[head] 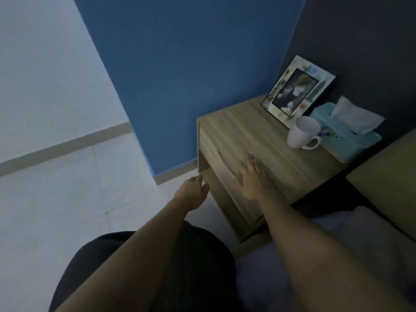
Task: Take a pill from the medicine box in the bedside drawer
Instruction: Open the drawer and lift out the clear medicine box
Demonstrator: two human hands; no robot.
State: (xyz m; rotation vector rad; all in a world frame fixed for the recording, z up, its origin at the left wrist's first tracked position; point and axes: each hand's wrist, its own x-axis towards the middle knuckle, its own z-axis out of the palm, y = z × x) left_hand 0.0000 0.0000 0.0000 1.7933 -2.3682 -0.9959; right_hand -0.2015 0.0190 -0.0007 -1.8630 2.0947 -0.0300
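Note:
A wooden bedside table (pixel 258 131) stands against the blue wall, its drawer front (pixel 216 158) closed. No medicine box or pill shows. My right hand (pixel 252 179) lies flat with fingers spread at the top front edge of the table, above the drawer. My left hand (pixel 193 192) reaches toward the lower left corner of the drawer front, fingers loosely curled and holding nothing; I cannot tell whether it touches the wood.
On the table top stand a white mug (pixel 304 132), a picture frame (pixel 297 91) and a teal tissue box (pixel 346 134). A bed (pixel 387 176) is at the right. Pale tiled floor (pixel 67 199) lies to the left. My dark-clothed knee (pixel 135 255) is below.

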